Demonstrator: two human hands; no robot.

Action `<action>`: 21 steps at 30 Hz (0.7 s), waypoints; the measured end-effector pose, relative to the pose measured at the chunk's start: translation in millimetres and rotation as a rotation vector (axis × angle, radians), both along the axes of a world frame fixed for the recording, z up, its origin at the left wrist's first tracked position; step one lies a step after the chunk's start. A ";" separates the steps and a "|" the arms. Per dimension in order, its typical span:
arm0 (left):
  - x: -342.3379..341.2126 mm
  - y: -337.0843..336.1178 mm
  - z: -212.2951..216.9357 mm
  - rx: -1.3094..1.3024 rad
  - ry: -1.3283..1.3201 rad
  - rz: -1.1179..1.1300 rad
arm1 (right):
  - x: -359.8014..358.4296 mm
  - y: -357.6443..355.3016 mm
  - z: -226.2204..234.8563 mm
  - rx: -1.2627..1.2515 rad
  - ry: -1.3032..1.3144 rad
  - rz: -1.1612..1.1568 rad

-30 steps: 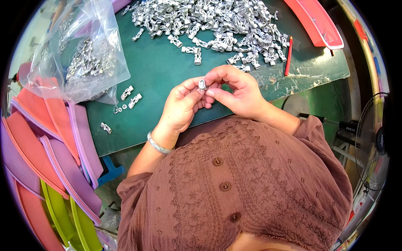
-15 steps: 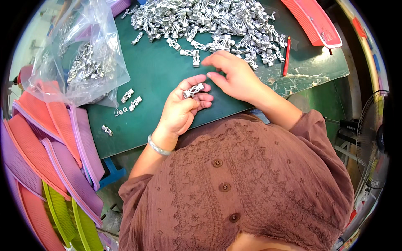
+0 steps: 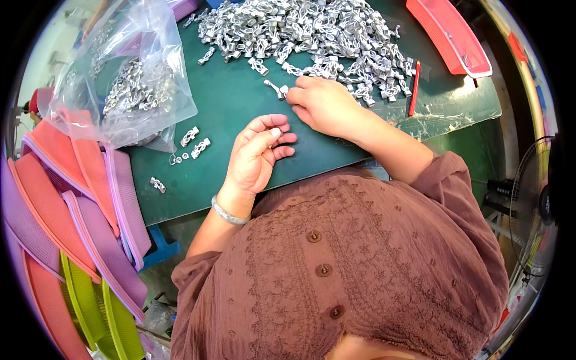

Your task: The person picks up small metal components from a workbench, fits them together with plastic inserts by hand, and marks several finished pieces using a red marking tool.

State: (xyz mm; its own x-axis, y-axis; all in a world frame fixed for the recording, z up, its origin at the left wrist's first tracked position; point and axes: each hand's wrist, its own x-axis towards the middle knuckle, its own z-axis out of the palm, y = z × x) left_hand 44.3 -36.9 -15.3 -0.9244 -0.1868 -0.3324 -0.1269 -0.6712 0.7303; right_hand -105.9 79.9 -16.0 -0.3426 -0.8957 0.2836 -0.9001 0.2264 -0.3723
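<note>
My left hand (image 3: 255, 156) is held palm up above the near edge of the table, its fingers loosely curled and apart. The thumb lies across toward the index finger, and no piece shows in the palm. Farther right, my right hand (image 3: 324, 107) has its fingers closed at the near edge of a heap of small silver-grey looped metal pieces (image 3: 300, 33). Its fingertips are on a loose metal piece (image 3: 282, 92) that is partly hidden by them.
A clear plastic bag (image 3: 144, 90) of metal parts stands at the left. Nearby lie several loose pieces (image 3: 189, 137) and small rings (image 3: 178, 159). A red pencil (image 3: 414, 90) and a pink basket (image 3: 447, 36) are at the right. Colored mesh baskets (image 3: 78, 198) stack beside the table (image 3: 234, 93).
The metal piece that lay on my left fingers is no longer seen there. My right hand has moved slightly onto the loose pieces by the heap, its fingers drawn together.
</note>
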 end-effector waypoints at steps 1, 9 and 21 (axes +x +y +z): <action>-0.4 0.9 1.7 -0.014 -0.014 0.011 | 0.5 2.1 6.5 0.022 -0.057 0.003; -2.4 1.4 0.7 -0.114 -0.054 0.044 | -0.7 -21.5 8.5 0.046 0.123 -0.091; -1.7 2.1 2.5 -0.171 -0.101 0.165 | 2.7 -14.5 6.5 -0.003 0.046 -0.132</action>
State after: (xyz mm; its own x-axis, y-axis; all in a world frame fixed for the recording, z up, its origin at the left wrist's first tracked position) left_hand 42.5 -34.9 -12.8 -0.8404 -0.3938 -0.3723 -0.1043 -0.5566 0.8242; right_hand -103.1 65.4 -9.5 -0.4437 -0.8430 0.3039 -0.8787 0.3427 -0.3324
